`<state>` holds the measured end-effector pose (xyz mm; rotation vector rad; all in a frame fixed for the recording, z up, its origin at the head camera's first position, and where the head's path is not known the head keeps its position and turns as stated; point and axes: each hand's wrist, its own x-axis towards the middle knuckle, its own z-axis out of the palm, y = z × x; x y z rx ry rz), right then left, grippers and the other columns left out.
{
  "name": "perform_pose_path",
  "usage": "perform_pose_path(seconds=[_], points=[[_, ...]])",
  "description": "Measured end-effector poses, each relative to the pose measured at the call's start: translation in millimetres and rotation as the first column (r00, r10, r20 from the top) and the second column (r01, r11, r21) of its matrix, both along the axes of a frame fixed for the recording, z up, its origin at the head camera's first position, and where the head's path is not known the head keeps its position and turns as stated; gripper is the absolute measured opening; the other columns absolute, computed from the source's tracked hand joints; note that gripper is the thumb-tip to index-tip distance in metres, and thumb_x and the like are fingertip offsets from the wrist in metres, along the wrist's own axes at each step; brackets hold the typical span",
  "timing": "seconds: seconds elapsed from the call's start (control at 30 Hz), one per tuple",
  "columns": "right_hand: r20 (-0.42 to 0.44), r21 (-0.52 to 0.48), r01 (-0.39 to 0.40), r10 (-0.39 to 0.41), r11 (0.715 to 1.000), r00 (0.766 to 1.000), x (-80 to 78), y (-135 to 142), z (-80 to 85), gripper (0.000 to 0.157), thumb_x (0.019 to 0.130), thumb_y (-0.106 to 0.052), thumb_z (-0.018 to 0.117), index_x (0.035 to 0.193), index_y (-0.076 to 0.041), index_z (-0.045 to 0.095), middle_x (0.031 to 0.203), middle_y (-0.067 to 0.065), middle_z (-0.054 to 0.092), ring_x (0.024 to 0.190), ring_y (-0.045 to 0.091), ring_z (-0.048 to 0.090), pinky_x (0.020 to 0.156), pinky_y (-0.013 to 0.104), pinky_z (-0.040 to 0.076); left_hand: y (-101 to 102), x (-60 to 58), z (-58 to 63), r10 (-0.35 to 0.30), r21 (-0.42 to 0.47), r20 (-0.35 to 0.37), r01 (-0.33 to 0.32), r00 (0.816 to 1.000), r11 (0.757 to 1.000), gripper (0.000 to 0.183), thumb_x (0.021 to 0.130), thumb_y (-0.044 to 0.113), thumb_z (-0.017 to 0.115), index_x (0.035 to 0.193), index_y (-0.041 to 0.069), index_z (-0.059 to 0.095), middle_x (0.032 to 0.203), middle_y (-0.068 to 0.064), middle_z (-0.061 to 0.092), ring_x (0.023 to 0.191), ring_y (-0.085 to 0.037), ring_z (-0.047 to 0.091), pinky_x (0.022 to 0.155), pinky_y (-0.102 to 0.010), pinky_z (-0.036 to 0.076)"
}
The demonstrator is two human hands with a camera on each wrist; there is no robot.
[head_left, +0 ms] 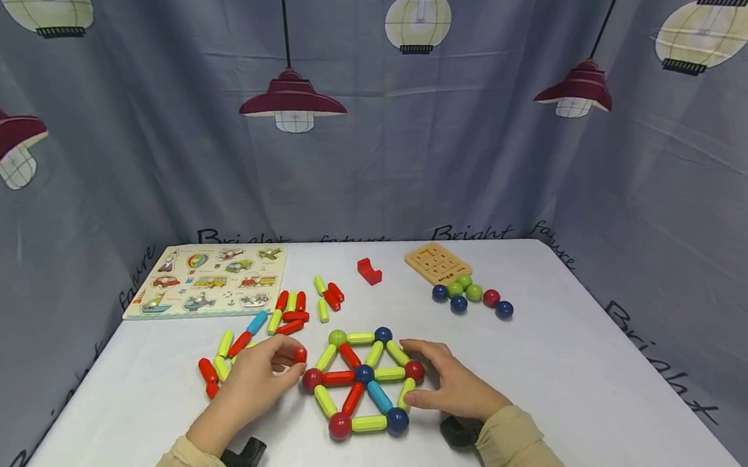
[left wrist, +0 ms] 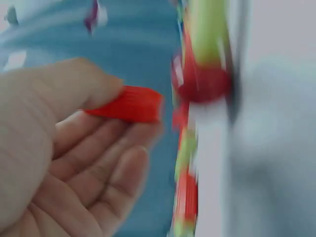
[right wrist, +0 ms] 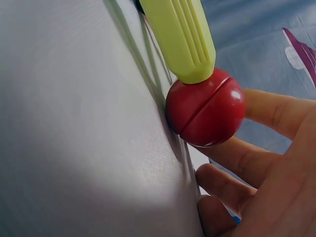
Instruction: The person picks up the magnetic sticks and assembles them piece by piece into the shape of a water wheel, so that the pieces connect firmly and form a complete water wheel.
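A flat hexagon of magnetic sticks and balls lies on the table, with a dark blue ball (head_left: 363, 374) at its centre. Spokes and rim are red, yellow-green and blue sticks. My left hand (head_left: 259, 373) pinches a red magnetic stick (left wrist: 133, 104) between thumb and fingers, just above and left of the hexagon's left red ball (head_left: 313, 380). On the other side, my right hand (head_left: 460, 383) rests around the right red ball (right wrist: 206, 111), its fingers fairly straight beside it. The right thumb lies near a yellow-green rim stick (head_left: 406, 392).
Loose red, yellow-green and blue sticks (head_left: 275, 322) lie left and behind. Several spare balls (head_left: 474, 293) sit at back right near a wooden number board (head_left: 437, 263). A picture puzzle board (head_left: 207, 279) and a red block (head_left: 369, 271) lie at the back.
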<state>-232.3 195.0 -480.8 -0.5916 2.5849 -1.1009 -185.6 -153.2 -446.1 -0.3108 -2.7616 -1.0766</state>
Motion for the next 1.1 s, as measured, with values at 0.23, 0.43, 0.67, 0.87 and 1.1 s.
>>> perform_pose_path(seconds=[0.23, 0.43, 0.67, 0.87, 1.1], points=[[0.011, -0.021, -0.009, 0.01, 1.0, 1.0, 0.4, 0, -4.8, 0.084, 0.082, -0.053, 0.081, 0.154, -0.035, 0.041, 0.16, -0.002, 0.038, 0.152, 0.031, 0.03, 0.118, 0.07, 0.025, 47, -14.7, 11.3, -0.289, 0.13, 0.018, 0.285, 0.957, 0.95, 0.025, 0.091, 0.021, 0.08, 0.112, 0.02, 0.067, 0.101, 0.011, 0.075, 0.092, -0.003, 0.071, 0.084, -0.023, 0.059], [0.032, -0.024, -0.014, 0.015, 1.0, 0.999, 1.4, -3, -6.7, 0.083, 0.083, -0.055, 0.079, 0.154, -0.035, 0.041, 0.16, -0.003, 0.038, 0.152, 0.03, 0.03, 0.118, 0.071, 0.024, 63, -29.5, 3.8, -0.323, 0.063, 0.08, 0.319, 0.943, 0.946, 0.026, 0.093, 0.021, 0.079, 0.115, 0.022, 0.066, 0.103, 0.011, 0.075, 0.094, -0.003, 0.069, 0.084, -0.024, 0.059], [0.029, 0.001, -0.005, 0.005, 1.0, 1.0, 1.6, -4, -2.2, 0.084, 0.083, -0.056, 0.079, 0.154, -0.036, 0.041, 0.16, -0.003, 0.037, 0.152, 0.029, 0.031, 0.117, 0.07, 0.026, 54, -29.9, -3.3, -0.335, 0.073, 0.116, 0.328, 0.935, 0.942, 0.035, 0.093, 0.03, 0.078, 0.124, 0.021, 0.065, 0.107, 0.013, 0.073, 0.099, -0.007, 0.069, 0.09, -0.031, 0.059], [-0.011, -0.027, -0.01, 0.01, 1.0, 1.0, 1.1, -3, -0.9, 0.073, 0.089, -0.051, 0.076, 0.152, -0.034, 0.045, 0.157, -0.004, 0.041, 0.15, 0.028, 0.035, 0.119, 0.066, 0.027, 13, -16.2, -2.8, -0.238, -0.004, 0.08, 0.239, 0.968, 0.971, 0.041, 0.091, 0.037, 0.079, 0.128, 0.022, 0.068, 0.117, 0.008, 0.07, 0.106, -0.012, 0.064, 0.091, -0.04, 0.056], [-0.137, -0.218, 0.166, -0.199, 0.962, 0.97, -13.1, 6, -6.6, 0.04, 0.098, -0.029, 0.07, 0.137, -0.02, 0.063, 0.134, -0.004, 0.064, 0.127, 0.02, 0.058, 0.108, 0.049, 0.048, -12, -13.5, -19.0, -0.264, -0.038, 0.055, 0.266, 0.963, 0.963, 0.023, 0.091, 0.027, 0.08, 0.113, 0.026, 0.076, 0.106, 0.017, 0.067, 0.098, -0.006, 0.064, 0.087, -0.03, 0.057]])
